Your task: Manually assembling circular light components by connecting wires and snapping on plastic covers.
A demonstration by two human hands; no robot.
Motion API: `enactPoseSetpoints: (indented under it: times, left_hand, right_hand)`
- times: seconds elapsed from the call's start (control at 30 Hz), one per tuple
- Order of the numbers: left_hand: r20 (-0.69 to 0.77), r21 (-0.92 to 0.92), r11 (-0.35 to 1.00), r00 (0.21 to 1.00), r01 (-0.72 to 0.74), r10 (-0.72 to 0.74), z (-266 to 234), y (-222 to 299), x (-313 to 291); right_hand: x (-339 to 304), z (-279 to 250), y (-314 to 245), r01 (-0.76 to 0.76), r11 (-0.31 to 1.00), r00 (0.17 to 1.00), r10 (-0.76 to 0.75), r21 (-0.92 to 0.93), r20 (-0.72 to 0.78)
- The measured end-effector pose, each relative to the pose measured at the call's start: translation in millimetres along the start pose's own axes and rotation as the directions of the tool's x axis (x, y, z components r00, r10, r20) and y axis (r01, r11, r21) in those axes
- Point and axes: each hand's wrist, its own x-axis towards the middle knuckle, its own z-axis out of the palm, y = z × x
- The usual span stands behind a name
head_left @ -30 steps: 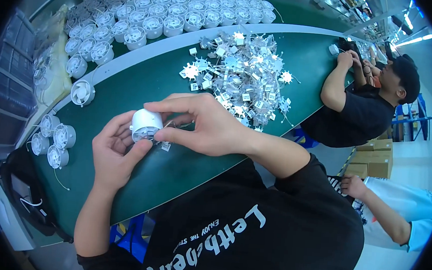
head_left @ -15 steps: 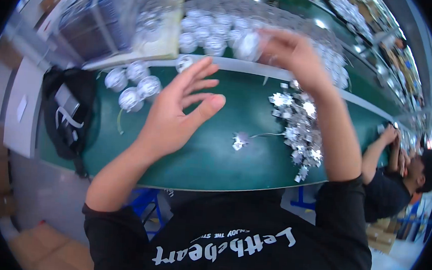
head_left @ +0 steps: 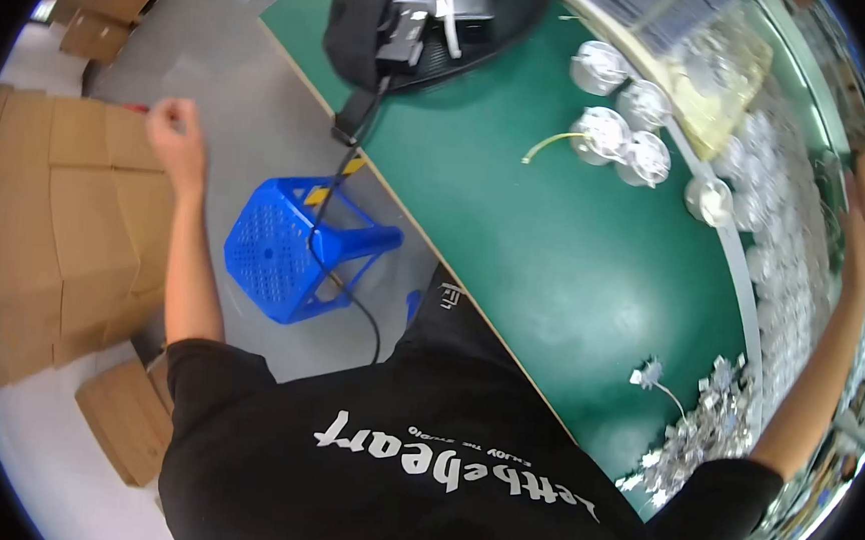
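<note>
My left hand (head_left: 176, 137) is held out to the left, away from the table, beside stacked cardboard boxes (head_left: 108, 182). Its fingers are loosely curled toward the thumb, and nothing shows in them. Over at the right rim, my right hand (head_left: 862, 225) reaches past the rows of clear round plastic cups (head_left: 778, 284); the picture's dark edge hides its fingers. Several clear round cups with white insides (head_left: 602, 134) stand on the green table (head_left: 563, 264), one with a yellowish wire. Another such cup (head_left: 708, 201) sits on the pale ledge. Silvery star-shaped pieces (head_left: 702, 429) lie heaped near my right arm.
A black bag (head_left: 359, 24) holding a dark device and a white cable lies at the table's far left corner. Its black cord hangs past a blue plastic stool (head_left: 268, 254). One star piece (head_left: 651, 373) on a thin wire lies apart from the heap.
The view has swung left. My left hand has left the table and curled its fingers. My right hand, which held a clear cup, now lies at the right rim, its fingers hidden.
</note>
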Motion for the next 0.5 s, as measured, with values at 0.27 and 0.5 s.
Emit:
enactPoseSetpoints:
  times: [0.27,0.5]
  left_hand:
    - [0.907,0.31,0.95,0.309,-0.032,-0.285,118,-115,-222]
    - [0.843,0.529,0.771,0.117,-0.353,-0.525,50,-143,-251]
  right_hand:
    - [-137,-62,-233,0.125,0.992,0.978,-0.129,0.031,0.162]
    - [-245,-62,-345,0.14,0.988,0.989,-0.143,-0.062,-0.043]
